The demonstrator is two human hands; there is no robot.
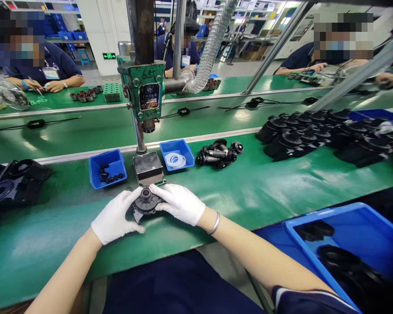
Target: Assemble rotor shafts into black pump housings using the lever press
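Note:
Between my two white-gloved hands is a round black plastic housing (147, 201) with a raised collar at its centre. My left hand (118, 216) grips its left side, thumb low and fingers along the upper edge. On the other side, my right hand (178, 203) holds the rim, fingertips near the collar. The housing is just in front of the metal block (148, 168) at the base of a green bench press (146, 89). The press's ram end hangs well above the block. The underside of the housing is hidden.
Small black rings lie in a left blue bin (108, 170); white rings (175, 160) fill another. Black shaft parts (219, 153) lie to the right. Black housings stand in rows (301, 131) at right and in a pile (13, 183) at left. A big blue crate (356, 213) sits lower right. Co-workers sit opposite.

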